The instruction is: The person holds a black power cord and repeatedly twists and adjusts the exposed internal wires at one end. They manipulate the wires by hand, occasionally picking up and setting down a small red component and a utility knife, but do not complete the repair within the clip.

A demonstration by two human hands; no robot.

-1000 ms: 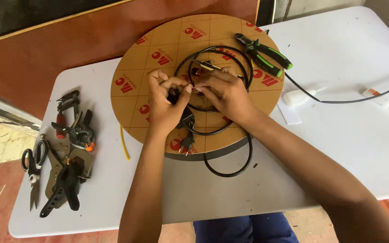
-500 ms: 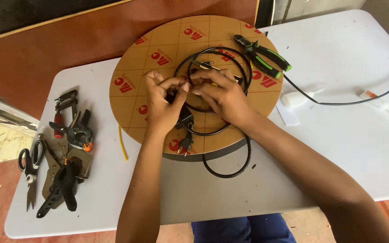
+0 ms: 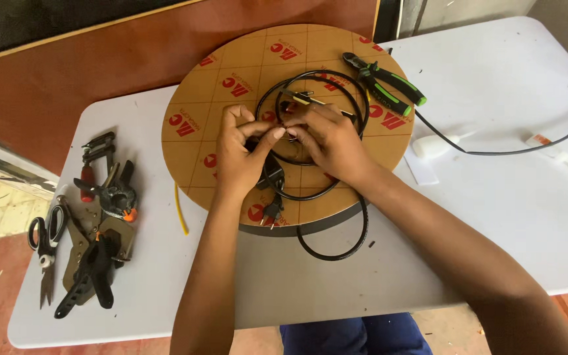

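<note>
A person is working over a round brown board (image 3: 231, 98) lying on a white table (image 3: 507, 217), the left hand (image 3: 244, 158) and right hand (image 3: 327, 141) meeting fingertip to fingertip near the board's middle, both pinching a small part of a coiled black cable (image 3: 336, 82); exactly what sits between the fingertips is too small and too covered to make out. The cable is looping on the board around the hands, with one loop hanging over the near edge onto the table, and a black plug (image 3: 272, 209) is lying on the board just below the left wrist. Green-handled pliers (image 3: 386, 85) are resting on the board's far right side, well clear of the hands. The board is covered in a brown paper film printed with a grid and repeating red oval marks. To the left, a cluster of tools (image 3: 96, 230) is lying on the table, including clamps, with black-handled scissors (image 3: 46, 240) at the table's edge. A thin yellow strip (image 3: 181, 213) is lying beside the board. A white tube (image 3: 432, 146) and a second black cable (image 3: 527, 148) are lying on the right side.
</note>
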